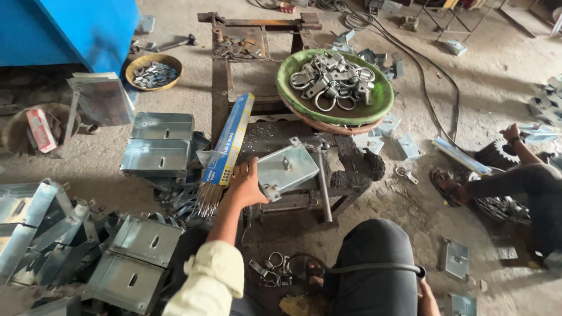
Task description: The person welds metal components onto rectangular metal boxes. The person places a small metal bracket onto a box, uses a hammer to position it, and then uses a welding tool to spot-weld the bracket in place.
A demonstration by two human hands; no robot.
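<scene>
**Left hand on the metal box, right hand low by the knee**

Head view: the left hand [246,186] reaches forward and rests spread on the near-left edge of a grey metal box [288,167], fingers curled over the rim rather than closed around it. The box lies flat on a dark, grimy iron work stand [345,169]. The right hand [427,297] sits at the bottom edge of the picture beside the knee; a dark cable [374,268] runs to it, but how far it is closed I cannot tell.

Just left of the box leans a blue packet of welding rods [229,140], its rods spilling out. A green bowl of metal ring fittings [336,86] stands behind. Judging by the stacked boxes [132,263] at left, many pieces are already handled; this one is merely positioned on the stand.
</scene>
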